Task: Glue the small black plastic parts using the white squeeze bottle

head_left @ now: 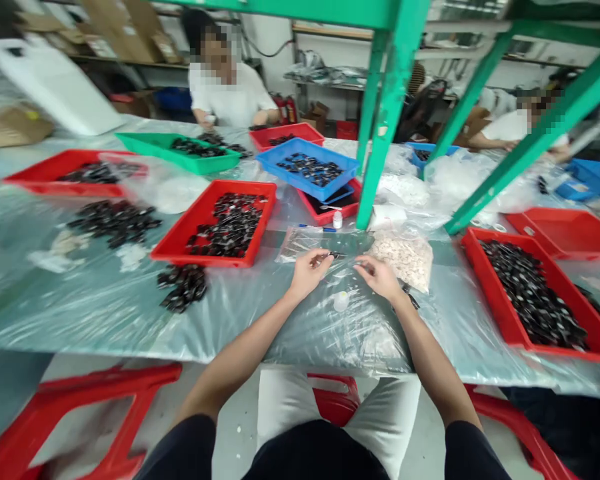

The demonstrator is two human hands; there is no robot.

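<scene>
My left hand (312, 269) is closed on a small black part (336, 255), pinched at the fingertips above the table. A short gap away, my right hand (376, 275) has its thumb and fingers pressed together; whatever they grip is too small to name. Below and between the hands sits a small whitish round container (341, 301). Beside my right hand lies a clear bag of small cream-coloured pieces (405, 257). Past my left hand is a flat plastic bag (300, 244). A few black parts (411, 297) are partly hidden under my right forearm.
Red trays of black parts stand left (166, 248) and right (517, 337). Loose black parts (183, 288) lie by the left one. A blue tray (275, 175), a small white bottle (337, 220) and a green post (377, 160) are ahead. A co-worker (233, 93) sits across the table.
</scene>
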